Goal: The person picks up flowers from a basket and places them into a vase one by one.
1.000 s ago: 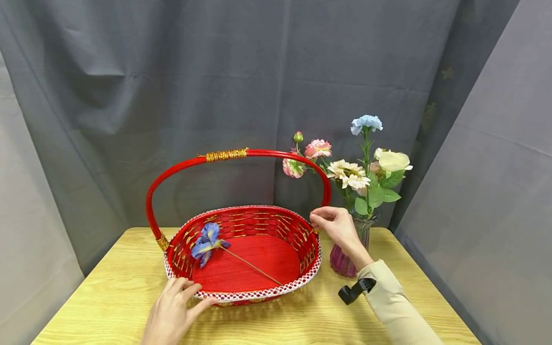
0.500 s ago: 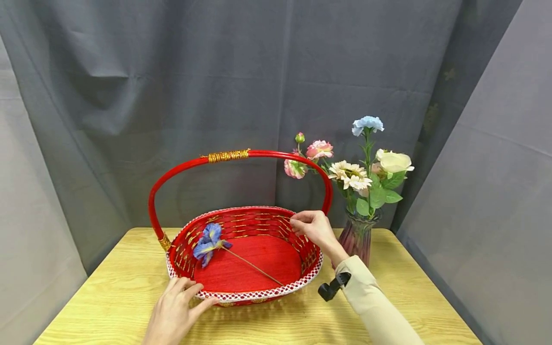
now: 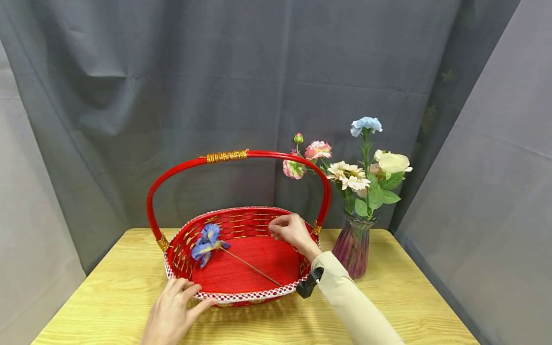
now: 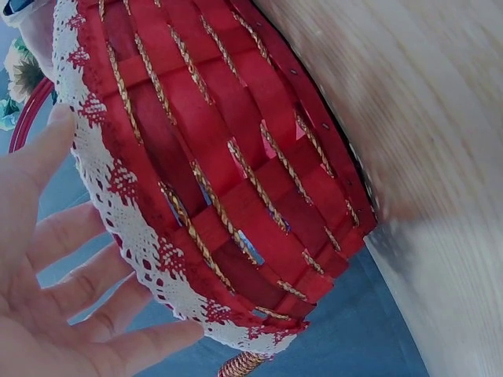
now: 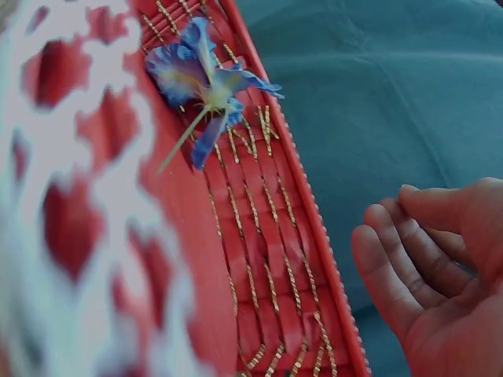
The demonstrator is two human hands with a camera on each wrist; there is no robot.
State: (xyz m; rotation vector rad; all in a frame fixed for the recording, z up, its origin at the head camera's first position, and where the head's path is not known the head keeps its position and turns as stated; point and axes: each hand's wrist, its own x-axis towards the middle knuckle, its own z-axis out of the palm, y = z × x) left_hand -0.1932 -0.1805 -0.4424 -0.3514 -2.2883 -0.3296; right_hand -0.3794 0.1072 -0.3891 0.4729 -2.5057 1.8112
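Note:
A red woven basket (image 3: 267, 261) with white lace trim and a gold-bound arched handle stands on the table. My left hand (image 3: 172, 309) holds its near-left rim, thumb outside and fingers over the lace. In the left wrist view the lace hides some fingertips of that hand (image 4: 86, 290). My right hand (image 3: 295, 232) is above the basket's right half, nothing in it; the right wrist view shows this hand (image 5: 440, 275) with loosely bent fingers, thumb near the fingertips. An artificial blue iris (image 3: 209, 243) lies inside the basket, bloom left, stem slanting toward the near rim.
Right of the basket, a purple-tinted glass vase (image 3: 354, 247) holds several artificial flowers, including a light blue carnation (image 3: 366, 125) and a cream rose (image 3: 393, 162). The wooden table (image 3: 414, 287) extends around them. A grey curtain (image 3: 215, 86) hangs behind.
My right hand has moved left from the basket's right rim beside the vase to over the basket's interior. The left hand, basket and iris have stayed in place.

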